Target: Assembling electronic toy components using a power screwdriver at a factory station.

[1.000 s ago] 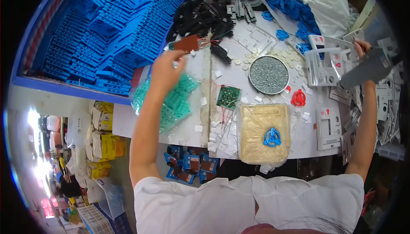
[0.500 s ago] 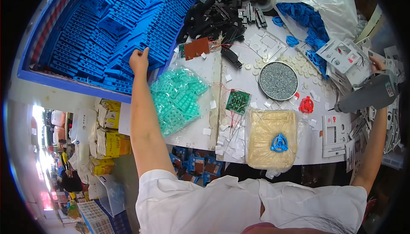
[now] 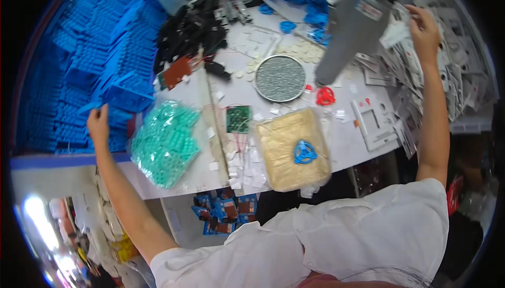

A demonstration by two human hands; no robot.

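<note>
My left hand (image 3: 98, 124) pinches the edge of a blue plastic part (image 3: 127, 92) at the near side of the blue bin (image 3: 110, 159). Stacks of similar blue parts (image 3: 100, 20) fill the bin. My right hand (image 3: 424, 31), at the far right, has its fingers closed on a white plastic panel (image 3: 395, 29) over a heap of similar panels (image 3: 447, 72). To the left of that hand hangs a grey electric screwdriver (image 3: 350, 33), which hides part of the table behind it.
A round tin of small metal screws (image 3: 280, 78) stands mid-table. Nearer lie a wrapped tan block (image 3: 286, 151) with a blue ring piece (image 3: 304, 152), a green circuit board (image 3: 238, 119) and a bag of green keypads (image 3: 165, 143). Black parts (image 3: 194, 25) are piled at the back.
The whole view has turned and shifted. My left hand has drawn back toward the bin's near edge with a blue part. My right hand has come out from behind the screwdriver, which now hangs to its left.
</note>
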